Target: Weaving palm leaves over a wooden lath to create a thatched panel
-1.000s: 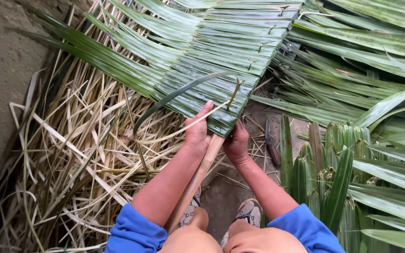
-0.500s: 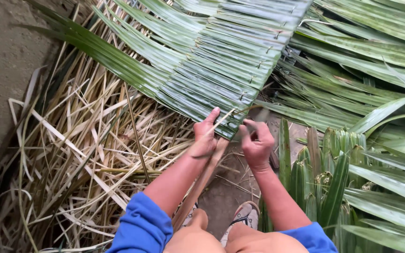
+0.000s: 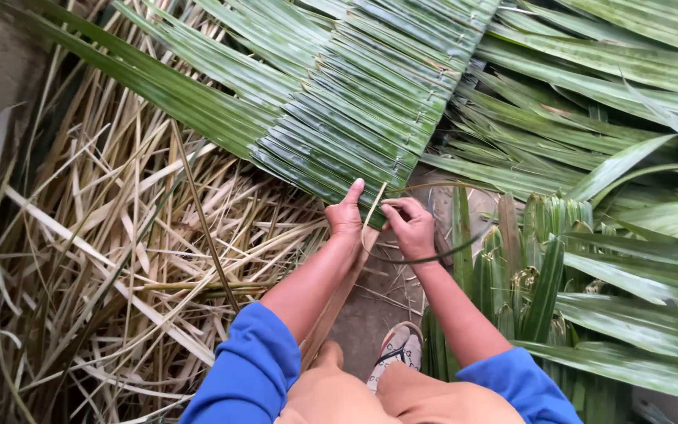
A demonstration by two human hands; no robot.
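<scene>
- Where the woven panel of green palm leaflets ends at its lower corner, both hands meet just below the middle of the view.
- No package, label or sign shows anywhere; only leaves, dry stalks and bare ground.
- The left hand rests against the panel's bottom edge, thumb pointing up toward 12 o'clock over the weave, fingers curled underneath; whether they pinch a leaflet cannot be told.
- The right hand sits just beside it at 3 o'clock, fingers closed on a thin pale leaf strip that rises toward the panel edge.
- A dark narrow leaflet curves in a loop below and right of the right hand.
- Both forearms reach up from 6 o'clock, converging, with blue sleeves pushed to the elbows.
- Dry straw-coloured fronds lie piled at 9 o'clock.
- Loose green fronds spread at 2 o'clock, and more stand at 4 o'clock.
- A sandalled foot shows at 6 o'clock on bare ground.
</scene>
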